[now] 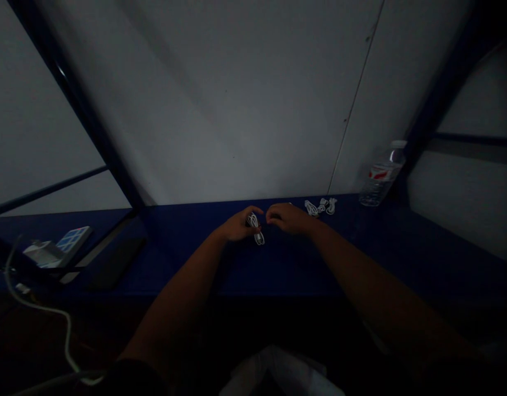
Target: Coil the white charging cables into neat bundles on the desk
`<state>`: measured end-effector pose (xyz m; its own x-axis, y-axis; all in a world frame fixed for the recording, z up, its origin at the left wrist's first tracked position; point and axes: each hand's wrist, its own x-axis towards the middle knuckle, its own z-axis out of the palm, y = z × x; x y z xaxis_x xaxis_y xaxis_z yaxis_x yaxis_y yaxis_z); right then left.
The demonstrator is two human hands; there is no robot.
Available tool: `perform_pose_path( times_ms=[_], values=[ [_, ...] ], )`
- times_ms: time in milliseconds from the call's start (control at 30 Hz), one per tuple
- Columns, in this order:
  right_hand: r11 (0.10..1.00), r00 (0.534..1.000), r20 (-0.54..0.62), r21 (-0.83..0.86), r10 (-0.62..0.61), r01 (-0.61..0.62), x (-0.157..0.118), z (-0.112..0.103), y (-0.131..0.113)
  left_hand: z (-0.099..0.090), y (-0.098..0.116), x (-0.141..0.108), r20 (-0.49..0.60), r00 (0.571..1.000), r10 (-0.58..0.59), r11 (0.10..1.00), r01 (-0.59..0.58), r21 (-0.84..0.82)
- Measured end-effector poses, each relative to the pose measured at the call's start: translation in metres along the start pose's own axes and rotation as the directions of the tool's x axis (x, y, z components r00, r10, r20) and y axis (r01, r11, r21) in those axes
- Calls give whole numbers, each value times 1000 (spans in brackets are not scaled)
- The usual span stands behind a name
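Observation:
My left hand [240,224] is closed around a coiled white cable [258,237], whose loops stick out between thumb and fingers above the blue shelf. Just to its right, my right hand [288,218] has its fingers curled together in a pinch near the coil. Whatever those fingertips hold, if anything, is too small and dark to make out. Beyond the right hand, bundled white cables [311,208] lie on the shelf near the wall.
A clear plastic bottle [379,176] stands at the shelf's back right. Dark blue posts frame both sides. At left are a dark flat object [117,263], a blue-and-white box [74,240] and a loose pale cable [67,330]. A grey wall rises behind.

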<state>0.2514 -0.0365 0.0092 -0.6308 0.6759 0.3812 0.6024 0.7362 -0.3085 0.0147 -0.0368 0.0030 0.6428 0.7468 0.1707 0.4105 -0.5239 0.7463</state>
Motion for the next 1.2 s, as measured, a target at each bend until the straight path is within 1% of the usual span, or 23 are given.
perform_pose_path(
  times_ms=[67, 100, 167, 233, 300, 333, 367, 400, 467, 500, 533, 600, 667, 733, 800, 900, 967, 1033, 1067, 1133, 1167, 1200],
  values=[
    [998, 991, -118, 6, 69, -69, -2, -4, 8, 0, -2, -1, -4, 1000, -24, 1000, 24, 1],
    [994, 977, -187, 15, 105, -104, -3, -7, 12, 0, -3, -1, -6, 999, -32, 999, 32, -4],
    [984, 933, -313, 39, 175, -172, -6, -11, 21, 1, -5, 0, -45, 998, -48, 999, 47, -21],
    [959, 879, -386, 143, 281, -244, -6, -12, 24, 3, -9, 2, -127, 989, -71, 997, 67, -33],
    [900, 835, -367, 315, 409, -302, -4, -5, 22, 5, -12, 5, -212, 973, -92, 996, 89, -25],
    [853, 823, -321, 408, 468, -326, -1, 1, 18, 6, -12, 6, -245, 965, -93, 996, 92, -15],
    [802, 823, -253, 488, 508, -345, 2, 8, 14, 7, -12, 7, -269, 959, -86, 996, 88, -4],
    [757, 833, -177, 546, 524, -360, 5, 16, 10, 8, -11, 7, -285, 956, -72, 997, 79, 15],
    [689, 857, -58, 623, 512, -370, 11, 31, 3, 9, -7, 7, -299, 954, -32, 995, 59, 82],
    [675, 867, -35, 644, 496, -360, 13, 36, 1, 10, -4, 7, -297, 955, -9, 991, 48, 125],
    [675, 875, -37, 652, 483, -345, 15, 39, 0, 10, -1, 6, -287, 958, 14, 986, 34, 162],
    [709, 871, -97, 627, 481, -322, 16, 39, 3, 11, 5, 5, -258, 964, 58, 982, -8, 190],
    [765, 850, -188, 559, 492, -319, 15, 34, 9, 12, 9, 5, -222, 970, 100, 984, -64, 164],
    [827, 835, -272, 459, 478, -323, 12, 28, 15, 14, 11, 4, -187, 976, 115, 986, -90, 139],
    [877, 830, -335, 347, 446, -331, 10, 25, 19, 15, 12, 3, -116, 987, 108, 988, -93, 123],
    [896, 805, -395, 217, 444, -388, 9, 19, 22, 16, 12, 1, 30, 995, 90, 990, -93, 106],
    [887, 777, -428, 189, 461, -422, 6, 9, 28, 16, 12, 1, 65, 995, 79, 988, -87, 130],
    [878, 730, -495, 180, 471, -444, -2, -9, 41, 15, 11, 1, 51, 996, 69, 983, -76, 164],
    [867, 685, -549, 177, 479, -465, -9, -20, 51, 14, 10, 1, 45, 997, 65, 982, -71, 177],
    [804, 539, -665, 160, 516, -572, -28, -43, 77, 11, 10, 2, 46, 998, 44, 978, -52, 201],
    [745, 459, -696, 163, 551, -647, -40, -53, 92, 10, 10, 2, 50, 998, 28, 977, -38, 211],
    [658, 375, -702, 177, 605, -732, -53, -60, 106, 9, 10, 2, 55, 998, 13, 976, -25, 216]
  ],
)
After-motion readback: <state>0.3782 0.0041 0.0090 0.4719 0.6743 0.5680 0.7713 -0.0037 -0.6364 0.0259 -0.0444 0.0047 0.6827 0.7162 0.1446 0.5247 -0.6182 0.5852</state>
